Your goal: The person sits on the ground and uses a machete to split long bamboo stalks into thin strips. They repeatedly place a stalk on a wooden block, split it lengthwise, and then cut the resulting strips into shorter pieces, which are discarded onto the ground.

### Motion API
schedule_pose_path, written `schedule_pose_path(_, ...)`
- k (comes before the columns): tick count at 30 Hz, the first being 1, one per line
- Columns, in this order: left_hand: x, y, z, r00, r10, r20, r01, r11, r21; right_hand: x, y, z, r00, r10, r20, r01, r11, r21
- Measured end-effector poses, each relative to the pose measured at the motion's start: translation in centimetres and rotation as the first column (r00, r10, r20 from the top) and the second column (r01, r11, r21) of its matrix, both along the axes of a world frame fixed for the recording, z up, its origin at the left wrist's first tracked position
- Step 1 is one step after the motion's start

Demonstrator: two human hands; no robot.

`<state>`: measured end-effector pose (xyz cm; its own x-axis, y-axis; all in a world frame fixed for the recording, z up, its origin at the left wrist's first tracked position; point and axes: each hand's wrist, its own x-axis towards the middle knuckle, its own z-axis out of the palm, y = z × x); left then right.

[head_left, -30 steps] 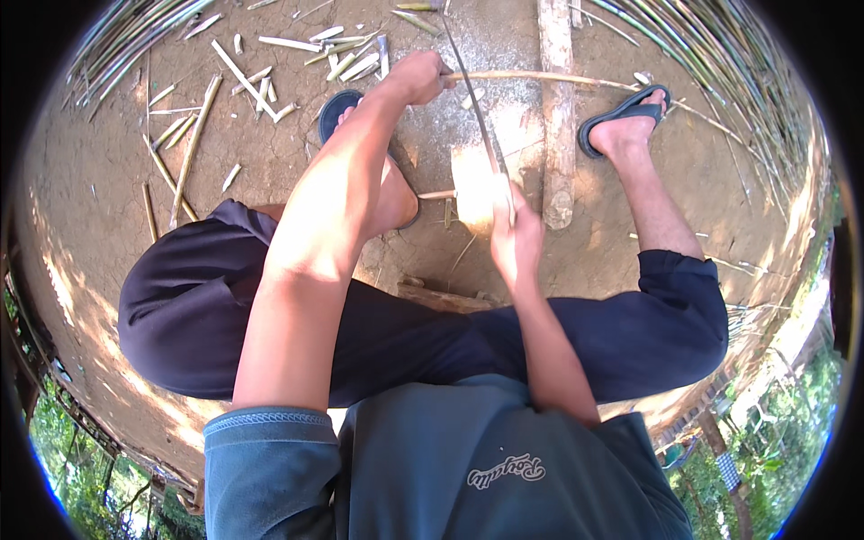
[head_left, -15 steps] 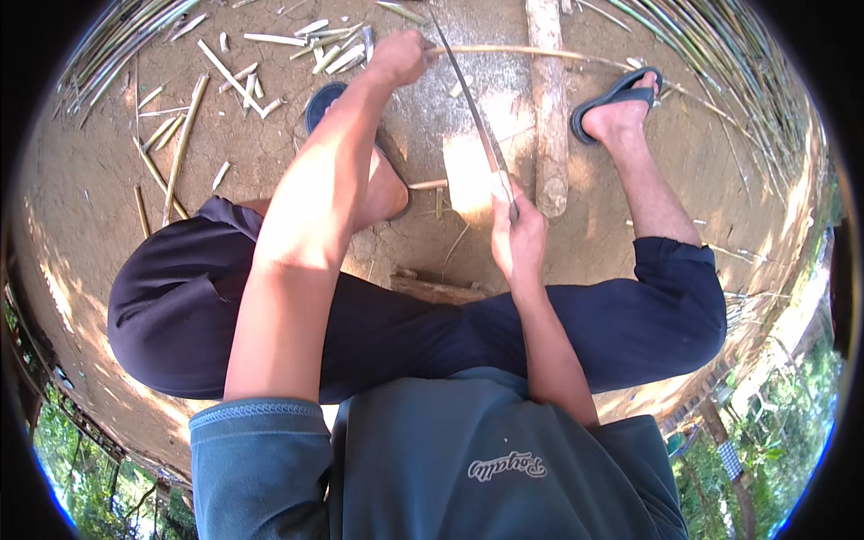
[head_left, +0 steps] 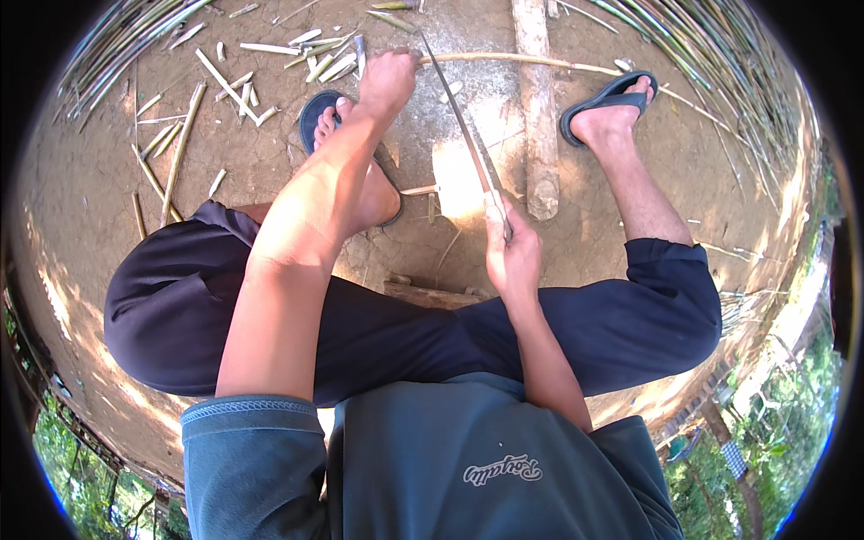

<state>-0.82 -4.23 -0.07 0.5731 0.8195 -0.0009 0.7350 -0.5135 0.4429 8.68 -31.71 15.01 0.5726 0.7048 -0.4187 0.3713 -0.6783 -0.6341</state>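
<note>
My left hand (head_left: 389,81) is closed round the left end of a long thin cane (head_left: 517,58), which stretches rightward over a log toward my right foot. In my right hand (head_left: 515,252) is the handle of a long-bladed knife (head_left: 459,112); the handle is mostly hidden by the fingers. The narrow dark blade points away from me and up to the left. Its far part crosses the cane just right of my left hand; whether the two touch, I cannot tell.
A pale log (head_left: 542,166) lies lengthwise between my sandalled feet. Cut cane pieces (head_left: 337,67) scatter the dirt at far left. Bundles of long canes (head_left: 126,45) curve along both far sides. A small piece of wood (head_left: 427,295) is near my legs.
Both hands have come slightly nearer to me, and the knife blade has drawn back with the right hand. The cane has shifted a little nearer too. Both grips stay the same.
</note>
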Motion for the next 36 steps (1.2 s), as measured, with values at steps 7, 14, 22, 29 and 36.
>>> schedule_pose_path(7, -0.3, -1.5, -0.1, 0.999, -0.033, -0.026, 0.033, 0.999, 0.009, 0.4, 4.6, -2.2, 0.999, 0.040, 0.012, -0.041, 0.997, 0.070)
schedule_pose_path(14, -0.4, -1.7, -0.8, 0.999, -0.035, 0.000, 0.035, 0.994, 0.102, -0.9, 2.9, -2.6, 1.000, 0.012, 0.016, -0.014, 0.988, 0.153)
schedule_pose_path(22, 0.3, -2.7, -0.4, 0.999, -0.053, 0.007, 0.053, 0.995, 0.084, -1.3, 5.4, -2.9, 1.000, 0.028, -0.001, -0.027, 0.983, 0.180)
schedule_pose_path(29, -1.4, -1.9, -0.4, 0.998, -0.001, -0.059, 0.006, 0.996, 0.084, -2.4, 4.5, -3.8, 0.999, 0.054, 0.000, -0.054, 0.998, 0.019)
schedule_pose_path(36, 1.7, -4.3, -0.5, 0.998, -0.070, 0.002, 0.069, 0.991, 0.113, -1.5, 3.1, -2.1, 0.999, -0.020, 0.045, 0.018, 0.998, 0.061)
